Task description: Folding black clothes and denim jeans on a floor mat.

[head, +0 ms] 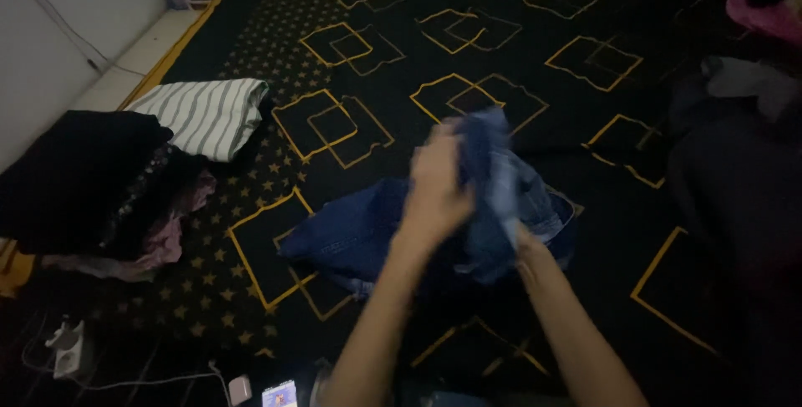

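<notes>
A pair of blue jeans lies crumpled on the black carpet with yellow square outlines. My left hand grips a raised fold of the denim near the top, its fingers closed and blurred. My right hand is lower and mostly hidden under the cloth, holding the jeans from beneath. Both forearms reach in from the bottom edge.
A folded white striped garment and a pile of dark and pinkish clothes sit at the left. A white plug adapter with cable and a lit phone lie near the bottom. Dark clothes lie at the right.
</notes>
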